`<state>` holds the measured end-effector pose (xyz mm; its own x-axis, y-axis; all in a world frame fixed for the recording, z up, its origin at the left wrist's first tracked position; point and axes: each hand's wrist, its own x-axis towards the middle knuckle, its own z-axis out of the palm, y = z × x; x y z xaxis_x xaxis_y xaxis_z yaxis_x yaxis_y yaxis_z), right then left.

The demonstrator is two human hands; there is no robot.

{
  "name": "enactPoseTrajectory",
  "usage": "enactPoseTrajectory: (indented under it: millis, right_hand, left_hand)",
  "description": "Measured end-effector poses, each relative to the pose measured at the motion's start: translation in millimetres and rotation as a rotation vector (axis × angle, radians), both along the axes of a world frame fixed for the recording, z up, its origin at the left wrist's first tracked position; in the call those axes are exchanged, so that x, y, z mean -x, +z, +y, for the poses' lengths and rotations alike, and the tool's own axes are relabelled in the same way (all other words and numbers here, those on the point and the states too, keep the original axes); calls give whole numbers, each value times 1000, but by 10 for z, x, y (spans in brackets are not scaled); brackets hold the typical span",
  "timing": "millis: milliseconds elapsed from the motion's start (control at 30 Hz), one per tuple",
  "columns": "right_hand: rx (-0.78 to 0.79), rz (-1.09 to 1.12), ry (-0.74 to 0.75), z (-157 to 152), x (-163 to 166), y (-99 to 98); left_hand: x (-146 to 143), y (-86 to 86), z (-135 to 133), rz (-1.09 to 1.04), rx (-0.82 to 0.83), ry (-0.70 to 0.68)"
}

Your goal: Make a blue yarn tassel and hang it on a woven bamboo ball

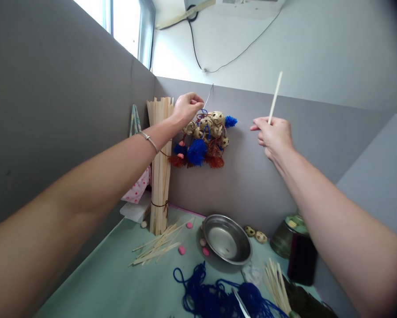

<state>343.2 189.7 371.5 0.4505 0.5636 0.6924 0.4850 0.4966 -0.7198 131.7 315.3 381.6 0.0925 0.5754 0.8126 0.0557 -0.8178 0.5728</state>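
My left hand (187, 108) reaches up with its fingers pinched together, at the lower end of a thin wire (209, 95) hanging from the partition's top edge. Whether the fingertips grip the wire or a blue cord there is too small to tell. Just below and right of them hangs a bunch of woven strip balls (206, 126) with blue tassels (197, 152) and rust-brown tassels (214, 161). My right hand (275, 134) is raised to the right of the bunch, closed around a thin pale stick (276, 97) that points upward.
A tied bundle of flat wooden strips (160, 176) stands in the corner. Loose strips (158, 247), pink pieces (181, 250), a metal bowl (227, 240), blue yarn (214, 296), scissors (241, 304), pale sticks (277, 282), woven balls (260, 237), a dark phone (302, 258) and a green jar (284, 238) lie about.
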Motion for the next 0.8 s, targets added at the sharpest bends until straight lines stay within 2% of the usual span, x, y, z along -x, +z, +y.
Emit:
enactPoseTrajectory:
  millis: [100,233,300,333,467,533,600,667,800]
  right_hand:
    - [57,51,33,-512,84,-306]
    - [162,180,190,-1340,391,-986]
    - [209,252,185,-1751,599,-1433]
    - [287,289,194,-1938,705,-1677]
    - [652,404,137,-2474,1082,-2652]
    - [768,438,173,-2602,1235,-3032]
    - [815,492,266,-2658,1364,-3286]
    - [796,514,293,-2666,1468,-3431]
    - [701,377,303,-2642,1600,-3627]
  left_hand:
    - [114,-215,-313,-138,50,-129]
    - [290,-727,-917,-180,66,-259]
    - [376,-1085,-1283,-175,110,-303]
    - [415,-1290,-1472,-167,148,-314]
    - [524,-2225,-2192,54,515,-357]
    - [557,-2679,-2508,94,660,-339]
    - [585,-3056,-2789,115,809,-346]
    - [611,-3332,-3024,136,906,-387]
    - [634,-3666,-3282,91,990,-572]
